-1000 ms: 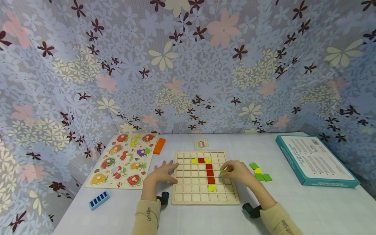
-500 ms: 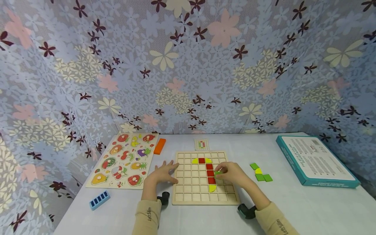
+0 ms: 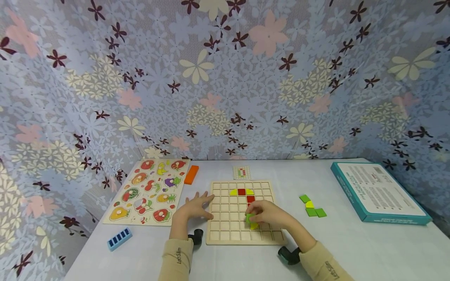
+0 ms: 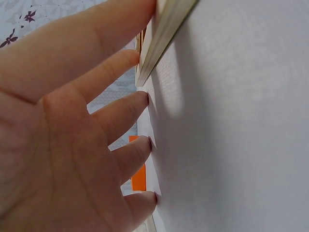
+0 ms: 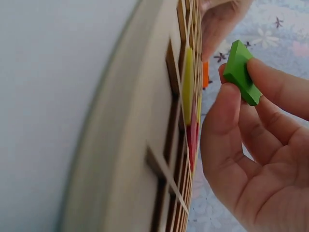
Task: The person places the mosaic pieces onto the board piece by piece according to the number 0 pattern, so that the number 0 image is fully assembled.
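Observation:
My right hand pinches a green square tile between thumb and fingers, held just above the wooden grid board. In the head view it covers part of the tile column. Red tiles and yellow rounded tiles sit in the board's cells near the top. Another yellow tile shows partly under the held one. My left hand lies with spread fingers at the board's left edge, thumb and index finger touching its frame; in the left wrist view the other fingertips rest on the table.
Several green tiles and one yellow tile lie right of the board. A small pattern card lies behind it. Around stand a fruit puzzle, an orange block, a blue slotted piece and a teal box.
My right hand has carried the green tile leftward from the board's right side, then down over the lower end of the tile column. My left hand has stayed in place.

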